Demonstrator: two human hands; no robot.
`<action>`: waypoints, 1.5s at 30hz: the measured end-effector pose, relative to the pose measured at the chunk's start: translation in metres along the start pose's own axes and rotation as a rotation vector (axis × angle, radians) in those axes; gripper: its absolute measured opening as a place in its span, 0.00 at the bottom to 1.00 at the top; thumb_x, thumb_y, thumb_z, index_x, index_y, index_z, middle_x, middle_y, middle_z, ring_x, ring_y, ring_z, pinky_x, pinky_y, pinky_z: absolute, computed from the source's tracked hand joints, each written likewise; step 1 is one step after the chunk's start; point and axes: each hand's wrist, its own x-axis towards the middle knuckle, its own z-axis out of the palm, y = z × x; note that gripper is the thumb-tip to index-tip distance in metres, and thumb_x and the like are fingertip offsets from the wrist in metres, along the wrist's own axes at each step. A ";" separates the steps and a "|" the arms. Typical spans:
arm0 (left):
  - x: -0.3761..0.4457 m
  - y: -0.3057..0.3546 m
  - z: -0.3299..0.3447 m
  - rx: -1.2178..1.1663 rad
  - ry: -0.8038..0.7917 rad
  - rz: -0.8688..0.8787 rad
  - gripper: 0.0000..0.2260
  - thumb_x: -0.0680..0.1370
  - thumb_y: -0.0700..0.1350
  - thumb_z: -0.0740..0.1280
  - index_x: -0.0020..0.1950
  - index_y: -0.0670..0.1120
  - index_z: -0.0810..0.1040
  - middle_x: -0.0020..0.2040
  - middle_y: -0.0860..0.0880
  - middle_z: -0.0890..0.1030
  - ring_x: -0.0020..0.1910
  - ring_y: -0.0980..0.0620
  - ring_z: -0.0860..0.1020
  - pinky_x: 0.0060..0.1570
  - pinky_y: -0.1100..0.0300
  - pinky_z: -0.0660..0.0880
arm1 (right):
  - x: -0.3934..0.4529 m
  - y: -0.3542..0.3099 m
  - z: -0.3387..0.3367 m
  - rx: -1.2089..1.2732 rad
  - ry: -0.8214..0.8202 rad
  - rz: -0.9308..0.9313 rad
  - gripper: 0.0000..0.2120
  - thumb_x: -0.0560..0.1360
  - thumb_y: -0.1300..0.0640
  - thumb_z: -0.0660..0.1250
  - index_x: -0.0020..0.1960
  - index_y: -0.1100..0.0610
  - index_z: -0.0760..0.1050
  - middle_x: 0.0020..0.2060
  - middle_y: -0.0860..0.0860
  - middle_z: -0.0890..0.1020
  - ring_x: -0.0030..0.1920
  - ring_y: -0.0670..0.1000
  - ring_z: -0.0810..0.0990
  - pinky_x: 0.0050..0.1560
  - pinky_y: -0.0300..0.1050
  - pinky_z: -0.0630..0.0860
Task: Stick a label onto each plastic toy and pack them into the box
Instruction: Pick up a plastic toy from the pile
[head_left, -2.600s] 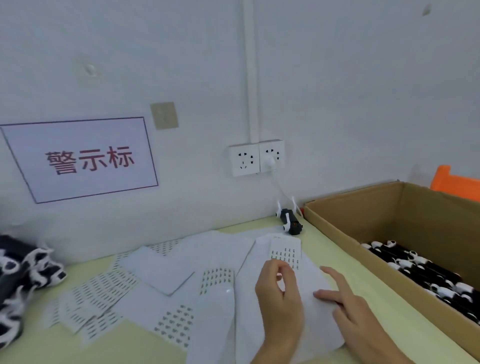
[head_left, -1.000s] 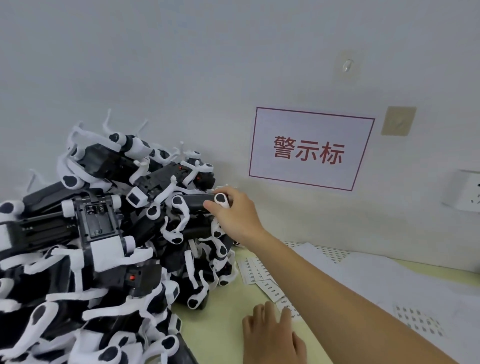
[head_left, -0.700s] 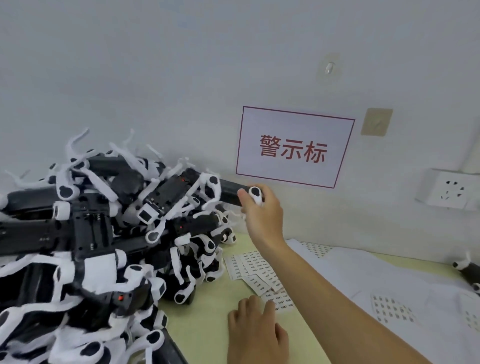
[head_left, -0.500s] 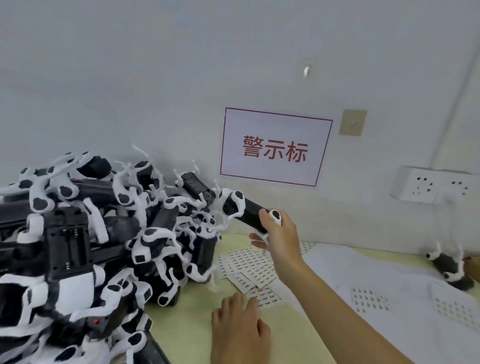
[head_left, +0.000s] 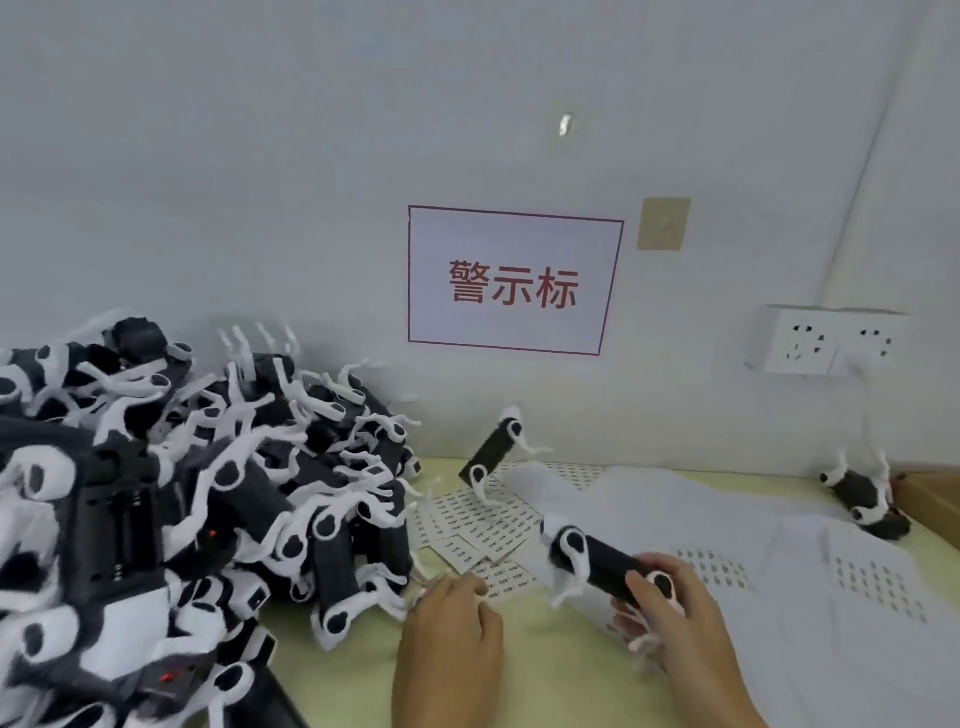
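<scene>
My right hand (head_left: 680, 623) grips a black-and-white plastic toy (head_left: 597, 561) by its near end, holding it low over the table. My left hand (head_left: 452, 639) rests on the yellow-green table (head_left: 545, 691) with fingers loosely curled and nothing visible in it. A big heap of the same toys (head_left: 182, 493) fills the left side. One loose toy (head_left: 496, 452), blurred and tilted, is just above the label sheets near the wall. Small cut label sheets (head_left: 483, 525) lie beside the heap. Only a brown corner of the cardboard box (head_left: 930, 493) shows at the far right.
Large white backing sheets (head_left: 779, 571) with rows of labels cover the table's right half. Another toy (head_left: 862, 493) lies by the box corner. On the wall hang a sign with red characters (head_left: 514, 283) and a double socket (head_left: 826, 340) with a plug in it.
My right hand pulled a toy out of the heap and brought it down and right, close to me. A second toy came loose near the wall. The view swung from the sheets left, then partly back.
</scene>
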 end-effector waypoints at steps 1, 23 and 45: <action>-0.001 0.000 -0.001 -0.090 0.012 0.015 0.09 0.79 0.44 0.63 0.57 0.54 0.79 0.55 0.57 0.79 0.60 0.57 0.74 0.60 0.62 0.69 | -0.003 0.002 -0.006 -0.067 -0.008 -0.059 0.09 0.75 0.67 0.70 0.49 0.55 0.78 0.46 0.55 0.83 0.40 0.50 0.86 0.42 0.44 0.80; -0.009 0.007 0.008 -0.714 -0.271 0.084 0.23 0.71 0.58 0.71 0.65 0.69 0.71 0.50 0.58 0.83 0.47 0.55 0.83 0.46 0.61 0.78 | -0.025 0.008 -0.012 -0.218 -0.256 -0.324 0.14 0.75 0.56 0.67 0.60 0.50 0.77 0.49 0.43 0.82 0.50 0.45 0.81 0.50 0.47 0.79; -0.009 0.003 0.009 -0.624 -0.083 0.102 0.24 0.75 0.47 0.72 0.64 0.69 0.70 0.49 0.52 0.82 0.46 0.50 0.82 0.48 0.56 0.79 | -0.021 0.013 -0.010 -0.263 -0.184 -0.241 0.23 0.71 0.57 0.76 0.60 0.39 0.74 0.53 0.36 0.81 0.49 0.39 0.81 0.46 0.32 0.77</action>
